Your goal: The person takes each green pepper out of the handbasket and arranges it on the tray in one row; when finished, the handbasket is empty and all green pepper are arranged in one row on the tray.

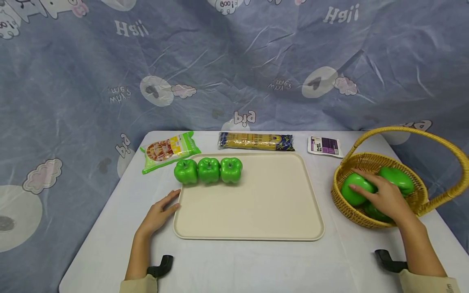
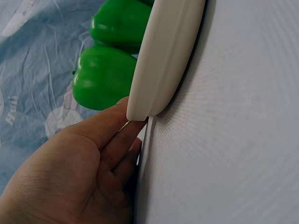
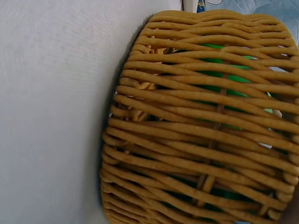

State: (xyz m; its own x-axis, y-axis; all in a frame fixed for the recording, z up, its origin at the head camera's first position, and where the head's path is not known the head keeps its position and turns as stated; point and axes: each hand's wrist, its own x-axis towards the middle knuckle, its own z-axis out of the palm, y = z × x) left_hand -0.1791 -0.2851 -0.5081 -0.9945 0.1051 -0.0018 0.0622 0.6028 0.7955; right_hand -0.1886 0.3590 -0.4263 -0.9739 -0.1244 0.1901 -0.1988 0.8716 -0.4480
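My right hand [image 1: 386, 195] reaches into a yellow wicker basket [image 1: 340, 195], its fingers and thumb spread around a green bell pepper [image 1: 353, 189]. Another green bell pepper [image 1: 397, 179] lies beside it, and a further one is partly covered by the hand. The basket's weave hides the right hand's grip in the right wrist view. At the left edge of a cream tray [image 1: 253, 215], my left hand [image 1: 155, 215] rests with its fingertips touching the rim [image 2: 145, 93]. Three green bell peppers [image 1: 209, 170] stand in a row along the tray's back left.
Behind the tray lie a green snack packet [image 1: 168, 151], a long packet of noodles [image 1: 256, 141] and a small white and purple pouch [image 1: 325, 146]. The basket's tall arched handle [image 1: 448, 146] rises on the right. A blue printed cloth [image 1: 234, 73] hangs behind the white table [image 1: 238, 268].
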